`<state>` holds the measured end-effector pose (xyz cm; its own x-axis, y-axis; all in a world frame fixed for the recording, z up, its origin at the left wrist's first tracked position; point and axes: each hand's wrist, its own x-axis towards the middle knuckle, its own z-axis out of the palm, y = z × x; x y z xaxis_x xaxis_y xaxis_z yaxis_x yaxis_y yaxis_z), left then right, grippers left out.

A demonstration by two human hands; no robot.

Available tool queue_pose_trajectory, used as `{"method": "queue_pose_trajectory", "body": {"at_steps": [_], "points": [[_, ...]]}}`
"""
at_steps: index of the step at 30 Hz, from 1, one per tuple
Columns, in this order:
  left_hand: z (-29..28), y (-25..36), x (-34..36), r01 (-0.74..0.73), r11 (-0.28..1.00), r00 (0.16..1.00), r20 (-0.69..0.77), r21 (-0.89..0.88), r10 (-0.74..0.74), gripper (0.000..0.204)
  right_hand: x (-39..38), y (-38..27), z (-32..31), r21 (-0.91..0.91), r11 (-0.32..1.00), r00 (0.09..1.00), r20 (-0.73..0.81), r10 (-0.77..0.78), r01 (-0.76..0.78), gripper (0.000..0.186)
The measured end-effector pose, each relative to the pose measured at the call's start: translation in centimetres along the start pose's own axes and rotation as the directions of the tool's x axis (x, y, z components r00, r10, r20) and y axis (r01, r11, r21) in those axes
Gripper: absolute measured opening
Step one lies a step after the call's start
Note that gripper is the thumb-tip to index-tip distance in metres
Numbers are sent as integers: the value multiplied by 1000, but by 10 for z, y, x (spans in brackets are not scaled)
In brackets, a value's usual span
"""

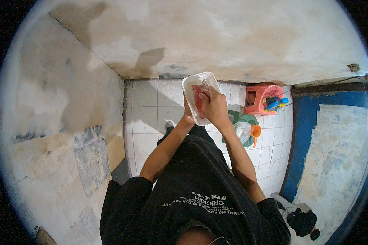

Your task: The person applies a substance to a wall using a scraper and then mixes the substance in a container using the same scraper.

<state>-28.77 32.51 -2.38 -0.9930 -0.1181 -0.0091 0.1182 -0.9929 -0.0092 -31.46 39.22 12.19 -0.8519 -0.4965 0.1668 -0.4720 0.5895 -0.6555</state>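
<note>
Clear rectangular plastic container (193, 87) held up over white tiled floor (147, 122), left hand (187, 119) gripping its near edge, right hand (214, 107) fingers pressed on red cloth (199, 98) inside, pink plastic stool (259, 98) near, walls close around.

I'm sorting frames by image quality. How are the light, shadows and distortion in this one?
Head view: black fisheye corners, and wall and tile lines bow toward the rim. The light is dim and uneven; soft shadows fall on the wall above the tub. The tub, left hand and right hand are fairly sharp; the edges are softer.
</note>
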Motion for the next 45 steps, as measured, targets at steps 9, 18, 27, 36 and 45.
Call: {"method": "queue_pose_trajectory", "body": {"at_steps": [9,18,27,36,45], "points": [[6,5,4,-22,1000,998,53,-23,23,61,0,-17,-6,-53,999,1000,-10,6,-7,13],[-17,5,0,1,980,1000,-12,-198,-3,58,3,-17,-2,6,999,998,40,-39,38,13],[14,17,0,70,989,997,20,-132,-68,61,-2,-6,-25,-166,983,996,39,-79,84,13],[-3,10,2,77,976,989,137,-203,-49,62,-9,-8,-7,129,990,997,-60,-40,48,12],[2,10,4,108,952,991,105,-286,-81,62,-15,-6,0,63,998,995,-94,20,-14,12]]}}
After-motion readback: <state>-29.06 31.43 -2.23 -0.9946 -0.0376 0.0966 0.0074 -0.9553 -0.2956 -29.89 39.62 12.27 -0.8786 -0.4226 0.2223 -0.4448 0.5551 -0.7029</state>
